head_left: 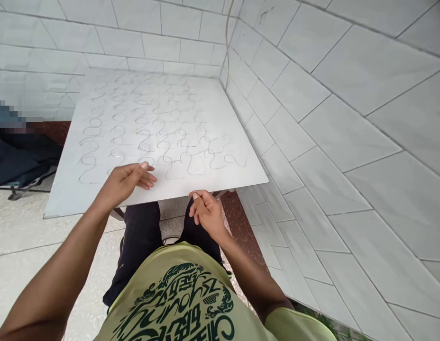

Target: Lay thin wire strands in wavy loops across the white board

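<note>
A white board (220,177) lies in front of me, covered with columns of thin, dark, wavy lines (117,135); whether they are loose strands or drawn curves I cannot tell. Over its near part is my left hand (129,182), thumb against the bent fingers. My right hand (206,208) is at the near edge, its thumb and index finger pinched together and the other fingers curled. Anything between the fingers of either hand is too thin to make out.
White tiled walls (334,118) meet in a corner behind and right of the board, with a thin cable (227,45) running down it. Dark cloth (24,156) and part of another person are at the left. My legs (143,232) are under the board's near edge.
</note>
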`<control>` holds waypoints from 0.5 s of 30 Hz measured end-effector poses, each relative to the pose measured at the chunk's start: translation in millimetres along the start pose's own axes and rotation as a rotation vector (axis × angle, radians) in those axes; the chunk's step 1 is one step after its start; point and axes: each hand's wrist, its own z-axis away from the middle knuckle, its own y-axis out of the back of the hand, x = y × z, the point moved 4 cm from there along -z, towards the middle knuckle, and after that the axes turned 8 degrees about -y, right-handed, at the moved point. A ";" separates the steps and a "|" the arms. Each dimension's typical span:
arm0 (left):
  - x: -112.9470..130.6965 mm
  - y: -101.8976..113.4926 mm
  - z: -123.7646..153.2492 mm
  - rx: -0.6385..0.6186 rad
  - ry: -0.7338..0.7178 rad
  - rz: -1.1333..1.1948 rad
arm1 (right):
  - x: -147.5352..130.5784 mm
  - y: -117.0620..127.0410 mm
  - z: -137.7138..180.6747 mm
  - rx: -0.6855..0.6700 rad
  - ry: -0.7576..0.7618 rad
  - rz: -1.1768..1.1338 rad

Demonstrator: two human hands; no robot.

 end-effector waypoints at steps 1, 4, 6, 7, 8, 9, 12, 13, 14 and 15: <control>-0.3 -3.4 6.6 0.053 -0.033 -0.049 | -5.7 5.7 -5.1 0.009 0.002 -0.015; -11.2 -16.6 27.8 0.126 -0.139 -0.200 | -21.3 25.3 -26.6 0.033 0.002 -0.053; -25.1 -23.3 39.0 0.169 -0.248 -0.331 | -29.8 39.1 -47.0 0.046 0.002 -0.066; -32.9 -26.0 42.7 0.185 -0.316 -0.395 | -34.0 45.9 -59.2 0.051 0.006 -0.067; -40.3 -27.7 45.1 0.214 -0.390 -0.464 | -38.5 52.6 -72.9 0.057 0.013 -0.066; -47.4 -29.6 46.2 0.228 -0.458 -0.522 | -43.5 59.3 -87.9 0.063 0.022 -0.062; -61.2 -34.5 45.0 0.246 -0.660 -0.611 | -63.0 78.8 -140.3 0.100 0.053 -0.031; -63.3 -36.0 44.0 0.247 -0.714 -0.629 | -70.6 85.7 -159.9 0.130 0.062 -0.023; -64.6 -37.5 43.1 0.246 -0.758 -0.649 | -78.2 92.1 -180.4 0.155 0.067 -0.007; -65.4 -39.0 42.1 0.243 -0.789 -0.673 | -85.3 98.7 -201.6 0.184 0.061 0.008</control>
